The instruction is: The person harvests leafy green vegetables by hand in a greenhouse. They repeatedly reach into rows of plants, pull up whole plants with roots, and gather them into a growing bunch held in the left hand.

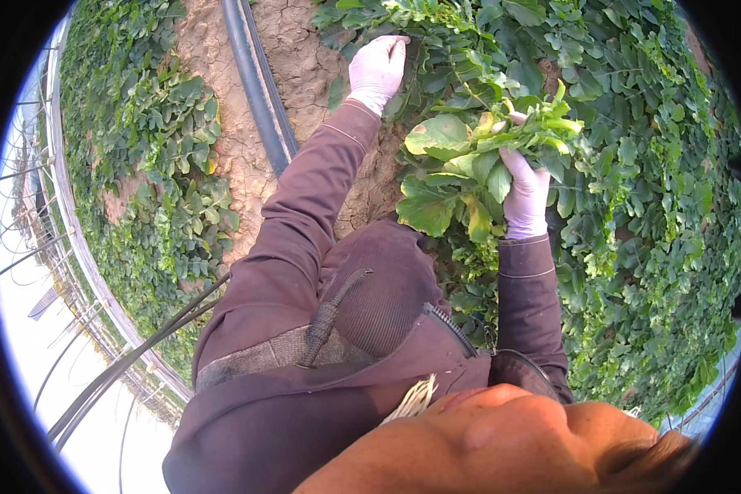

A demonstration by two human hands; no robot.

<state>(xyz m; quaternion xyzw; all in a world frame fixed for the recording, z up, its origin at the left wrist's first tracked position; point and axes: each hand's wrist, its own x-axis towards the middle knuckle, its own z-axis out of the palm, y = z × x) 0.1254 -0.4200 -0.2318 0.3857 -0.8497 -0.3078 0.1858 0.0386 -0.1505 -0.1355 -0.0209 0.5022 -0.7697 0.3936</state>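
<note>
My right hand (527,194), in a pale thin glove, is closed around a bunch of picked leafy greens (485,162). Cut pale-green stems stick out past the fingers on the right, and broad leaves, some yellowed or spotted, hang to the left. My left hand (378,69), gloved alike, reaches to the edge of the leafy crop (463,65) at the top. Its fingers are bent together against the foliage; whether a stem is between them is hidden.
A black pipe (260,86) runs along the cracked bare soil (204,43) left of my left arm. Another strip of leafy plants (154,142) grows beyond it. At far left stand a pale rail (68,191) and thin curved rods. Dense plants (642,204) cover the right side.
</note>
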